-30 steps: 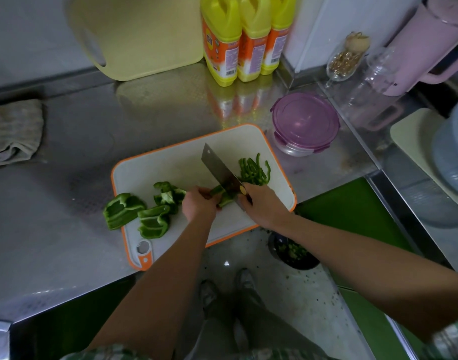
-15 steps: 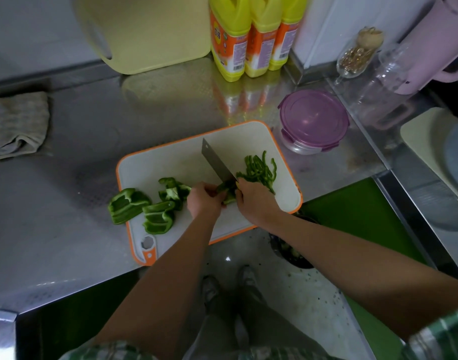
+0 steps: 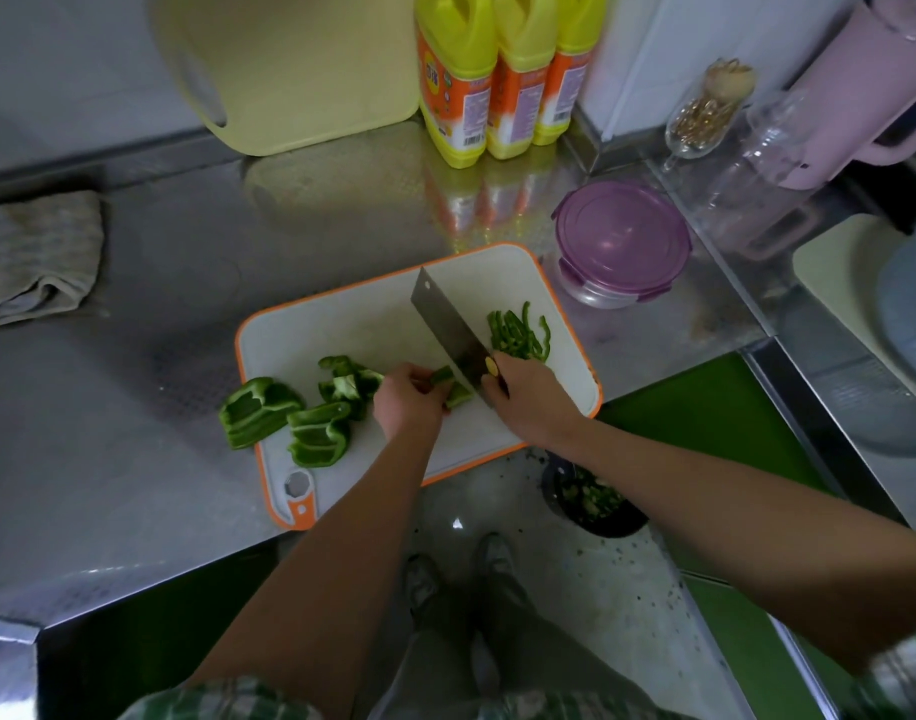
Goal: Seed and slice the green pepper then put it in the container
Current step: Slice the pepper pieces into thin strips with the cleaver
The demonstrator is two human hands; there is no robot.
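On the white cutting board with an orange rim (image 3: 357,319), my left hand (image 3: 409,405) holds down a green pepper piece (image 3: 453,389). My right hand (image 3: 528,397) grips the handle of a cleaver (image 3: 448,327) whose blade stands against that piece. Thin pepper strips (image 3: 518,332) lie in a pile on the board to the right of the blade. Larger pepper chunks (image 3: 315,428) sit at the board's left end, one chunk (image 3: 255,410) partly off the board on the steel counter. A round container with a purple lid (image 3: 619,241), closed, stands just beyond the board's right corner.
Three yellow bottles (image 3: 502,80) and a pale yellow board (image 3: 294,70) lean against the back wall. A grey cloth (image 3: 34,257) lies at far left. A glass jar (image 3: 705,111) and pink jug (image 3: 861,90) stand at right. A dark bin (image 3: 596,504) with green scraps sits on the floor.
The cleaver blade has lifted and come back down against the pepper piece, and my left hand has shifted slightly along it. The strip pile has stayed in place.
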